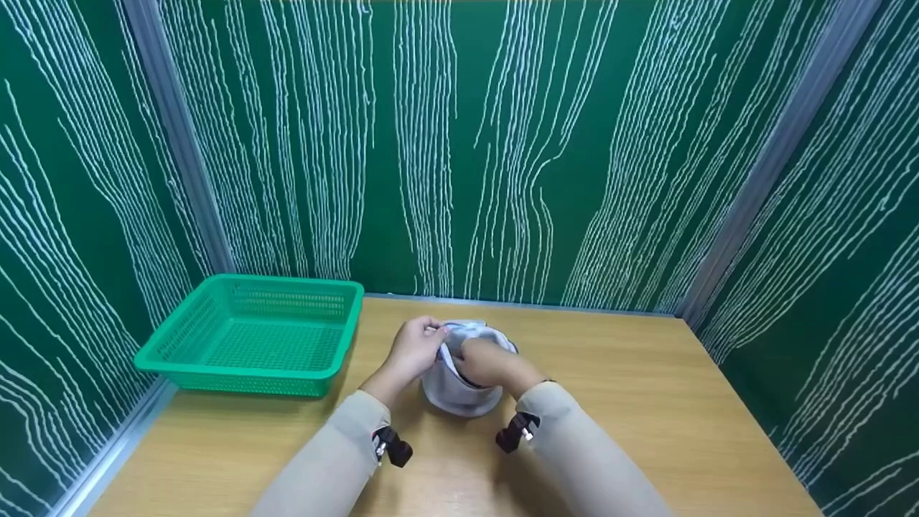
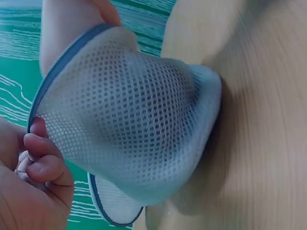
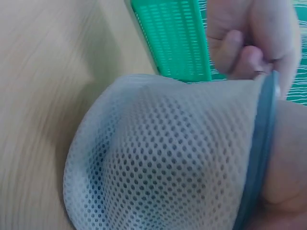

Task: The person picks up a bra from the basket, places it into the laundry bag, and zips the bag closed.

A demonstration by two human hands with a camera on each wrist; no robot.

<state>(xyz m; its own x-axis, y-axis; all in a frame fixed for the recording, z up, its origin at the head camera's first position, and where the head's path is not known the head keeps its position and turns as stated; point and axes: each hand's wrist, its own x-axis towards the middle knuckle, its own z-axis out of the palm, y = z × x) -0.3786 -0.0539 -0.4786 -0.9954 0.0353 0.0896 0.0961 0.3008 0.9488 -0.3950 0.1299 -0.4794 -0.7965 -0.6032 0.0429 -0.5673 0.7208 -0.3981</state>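
Observation:
A white mesh laundry bag (image 1: 459, 403) with a dark zipper edge stands on the table, its round mouth unzipped and facing up. My left hand (image 1: 413, 352) pinches the rim between thumb and fingers; the left wrist view shows those fingers (image 2: 45, 167) curled at the zipper (image 2: 48, 88). Through the mouth reaches my right hand (image 1: 495, 365), its fingers hidden inside the bag. In the right wrist view the mesh wall (image 3: 163, 148) covers them, so what they hold or touch is unseen. A zipper-edged flap (image 2: 117, 201) hangs beside the bag in the left wrist view.
A green plastic basket (image 1: 255, 380) with slotted sides sits on the wooden table (image 1: 617, 402), left of the bag. Green panels with white wavy lines (image 1: 474, 143) enclose the table at the back and both sides. Dark wrist mounts (image 1: 393, 446) sit at both cuffs.

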